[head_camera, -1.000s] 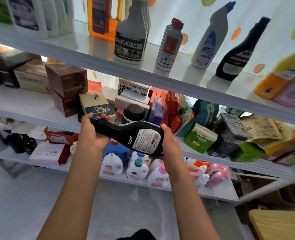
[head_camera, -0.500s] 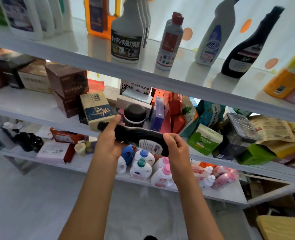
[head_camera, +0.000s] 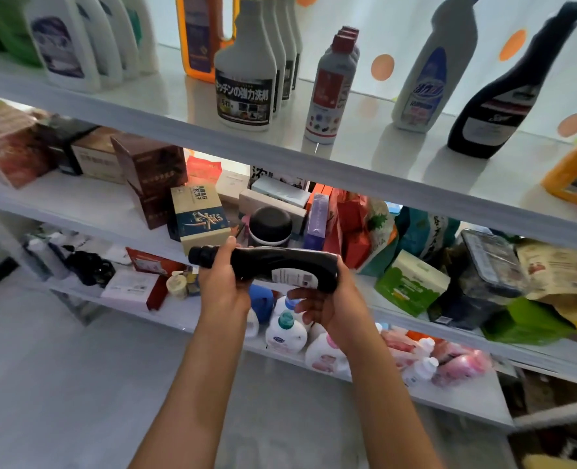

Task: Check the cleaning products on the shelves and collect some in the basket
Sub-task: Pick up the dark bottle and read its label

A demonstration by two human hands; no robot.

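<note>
Head view: both hands grip black bottle, label unreadable.

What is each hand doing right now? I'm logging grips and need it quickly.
Left hand: grips the neck end of the black bottle, which lies sideways.
Right hand: holds the bottle's base end, fingers curled under it.

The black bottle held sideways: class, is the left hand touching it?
Touching. The head view shows the left hand wrapped around the black bottle at its neck, thumb on top.
</note>
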